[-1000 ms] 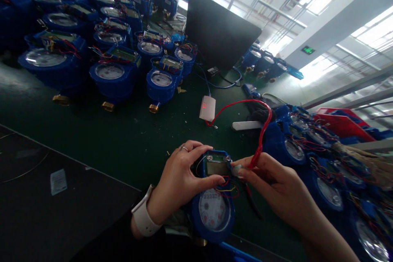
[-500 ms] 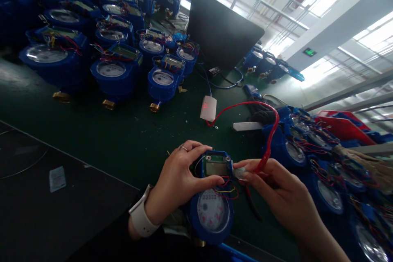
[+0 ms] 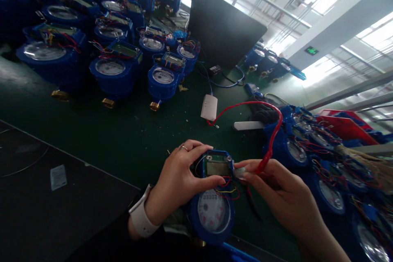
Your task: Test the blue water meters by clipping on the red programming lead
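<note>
A blue water meter (image 3: 213,213) with a round dial and a small display lies at the table's near edge. My left hand (image 3: 181,176) grips its upper part, fingers on the far rim and thumb across the wires below the display. Thin red and yellow wires loop out between display and dial. My right hand (image 3: 276,188) pinches a small pale connector (image 3: 240,172) against the right side of the display housing. A thick red cable (image 3: 272,131) runs from that hand in an arc to a small white box (image 3: 209,107). The connector's tip is hidden by my fingers.
Several blue meters (image 3: 110,67) stand in rows at the left. More meters (image 3: 296,151) crowd the right side, near a red bin (image 3: 344,125). A dark laptop (image 3: 224,28) stands at the back. A pale flat strip (image 3: 248,125) lies right of the white box.
The red light on the white box has gone out. Both hands keep their hold on the meter and connector; the view has shifted very slightly.
</note>
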### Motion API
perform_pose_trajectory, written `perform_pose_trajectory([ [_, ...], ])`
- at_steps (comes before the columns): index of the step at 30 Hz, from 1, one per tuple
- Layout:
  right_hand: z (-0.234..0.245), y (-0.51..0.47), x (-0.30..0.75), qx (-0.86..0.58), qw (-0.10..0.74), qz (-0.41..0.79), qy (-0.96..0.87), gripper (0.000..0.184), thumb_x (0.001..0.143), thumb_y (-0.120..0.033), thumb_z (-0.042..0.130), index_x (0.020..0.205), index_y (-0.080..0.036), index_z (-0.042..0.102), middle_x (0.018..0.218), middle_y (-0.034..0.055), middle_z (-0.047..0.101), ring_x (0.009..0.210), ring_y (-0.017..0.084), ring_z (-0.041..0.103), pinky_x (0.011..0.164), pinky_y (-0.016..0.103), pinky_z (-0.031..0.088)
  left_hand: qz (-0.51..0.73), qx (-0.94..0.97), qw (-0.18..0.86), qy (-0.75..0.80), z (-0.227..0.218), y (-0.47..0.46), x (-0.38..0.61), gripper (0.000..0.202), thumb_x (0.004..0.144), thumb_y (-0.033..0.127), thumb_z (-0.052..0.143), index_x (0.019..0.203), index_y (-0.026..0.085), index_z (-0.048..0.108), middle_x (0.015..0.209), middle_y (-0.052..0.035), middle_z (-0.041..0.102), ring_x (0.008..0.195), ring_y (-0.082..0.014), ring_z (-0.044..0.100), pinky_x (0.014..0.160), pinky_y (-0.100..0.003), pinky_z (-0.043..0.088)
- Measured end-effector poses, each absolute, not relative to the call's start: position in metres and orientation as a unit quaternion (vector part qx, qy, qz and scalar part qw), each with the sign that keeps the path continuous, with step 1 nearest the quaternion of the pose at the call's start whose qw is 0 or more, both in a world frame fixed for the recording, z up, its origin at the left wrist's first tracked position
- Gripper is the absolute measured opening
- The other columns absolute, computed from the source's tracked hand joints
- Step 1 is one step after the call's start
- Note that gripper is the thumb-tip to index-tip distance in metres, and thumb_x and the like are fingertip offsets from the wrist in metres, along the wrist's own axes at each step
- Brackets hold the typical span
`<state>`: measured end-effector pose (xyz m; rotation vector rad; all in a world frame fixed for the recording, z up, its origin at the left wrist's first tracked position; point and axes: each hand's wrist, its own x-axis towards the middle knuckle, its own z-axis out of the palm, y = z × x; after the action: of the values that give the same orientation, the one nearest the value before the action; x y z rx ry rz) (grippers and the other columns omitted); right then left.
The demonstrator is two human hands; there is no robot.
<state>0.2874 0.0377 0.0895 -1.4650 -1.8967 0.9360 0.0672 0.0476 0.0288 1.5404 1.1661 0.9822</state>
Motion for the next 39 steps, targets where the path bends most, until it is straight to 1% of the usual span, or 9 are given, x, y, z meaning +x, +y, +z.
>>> perform_pose_trajectory([
  [4,0.090,0.037,0.288,-0.559,0.267,0.333,-0.710,0.007,0.091,-0.028,0.068,0.093,-0.022,0.072,0.097,0.0049,0.080,0.076,0.018,0.076,0.064,0.021,0.061,0.398,0.626,0.470,0.478,0.031,0.047,0.066,0.054,0.069,0.040,0.089,0.115,0.019,0.069,0.116,-0.0082,0.065,0.108,-0.0294,0.063,0.094,-0.045,0.050],
  [7,0.093,0.039,0.287,-0.571,0.249,0.333,-0.708,0.011,0.091,-0.032,0.068,0.094,-0.021,0.072,0.097,0.0066,0.080,0.074,0.020,0.075,0.059,0.023,0.060,0.403,0.627,0.468,0.474,0.031,0.047,0.066,0.054,0.070,0.040,0.089,0.115,0.019,0.069,0.116,-0.0082,0.065,0.108,-0.0288,0.063,0.094,-0.044,0.050],
  [11,0.097,0.044,0.284,-0.573,0.233,0.343,-0.707,0.015,0.089,-0.034,0.068,0.092,-0.020,0.073,0.086,0.0057,0.079,0.065,0.020,0.073,0.054,0.024,0.058,0.412,0.628,0.467,0.467,0.029,0.046,0.067,0.056,0.070,0.042,0.089,0.117,0.019,0.068,0.117,-0.0087,0.065,0.108,-0.0287,0.063,0.094,-0.044,0.050],
  [15,0.101,0.048,0.282,-0.563,0.190,0.320,-0.738,0.014,0.091,-0.032,0.065,0.088,-0.020,0.072,0.077,0.0031,0.077,0.058,0.017,0.069,0.047,0.022,0.052,0.409,0.629,0.467,0.467,0.029,0.046,0.069,0.058,0.070,0.042,0.089,0.119,0.019,0.067,0.118,-0.0092,0.065,0.108,-0.0298,0.062,0.093,-0.046,0.050],
  [19,0.102,0.049,0.281,-0.554,0.166,0.307,-0.756,0.017,0.093,-0.032,0.062,0.085,-0.020,0.070,0.075,0.0022,0.075,0.057,0.016,0.067,0.046,0.021,0.049,0.402,0.626,0.473,0.471,0.029,0.046,0.069,0.059,0.069,0.042,0.089,0.119,0.019,0.068,0.118,-0.0095,0.065,0.109,-0.0312,0.062,0.093,-0.048,0.050],
  [25,0.101,0.047,0.284,-0.553,0.153,0.299,-0.763,0.020,0.096,-0.034,0.059,0.087,-0.019,0.070,0.077,0.0031,0.075,0.057,0.015,0.067,0.048,0.021,0.050,0.405,0.625,0.473,0.471,0.028,0.047,0.070,0.059,0.070,0.042,0.088,0.119,0.018,0.067,0.118,-0.0099,0.065,0.108,-0.0313,0.062,0.094,-0.049,0.049],
  [31,0.102,0.047,0.283,-0.553,0.148,0.296,-0.765,0.019,0.096,-0.034,0.059,0.089,-0.019,0.070,0.075,0.0030,0.075,0.058,0.016,0.067,0.049,0.021,0.050,0.403,0.627,0.471,0.471,0.029,0.048,0.070,0.058,0.069,0.040,0.089,0.119,0.019,0.068,0.118,-0.0094,0.066,0.109,-0.0310,0.062,0.094,-0.047,0.050],
  [39,0.103,0.047,0.281,-0.557,0.161,0.301,-0.757,0.019,0.093,-0.034,0.061,0.084,-0.020,0.070,0.073,0.0031,0.074,0.056,0.016,0.066,0.048,0.021,0.051,0.405,0.627,0.467,0.474,0.029,0.046,0.069,0.058,0.069,0.040,0.089,0.119,0.019,0.068,0.117,-0.0093,0.066,0.108,-0.0309,0.063,0.094,-0.047,0.050],
])
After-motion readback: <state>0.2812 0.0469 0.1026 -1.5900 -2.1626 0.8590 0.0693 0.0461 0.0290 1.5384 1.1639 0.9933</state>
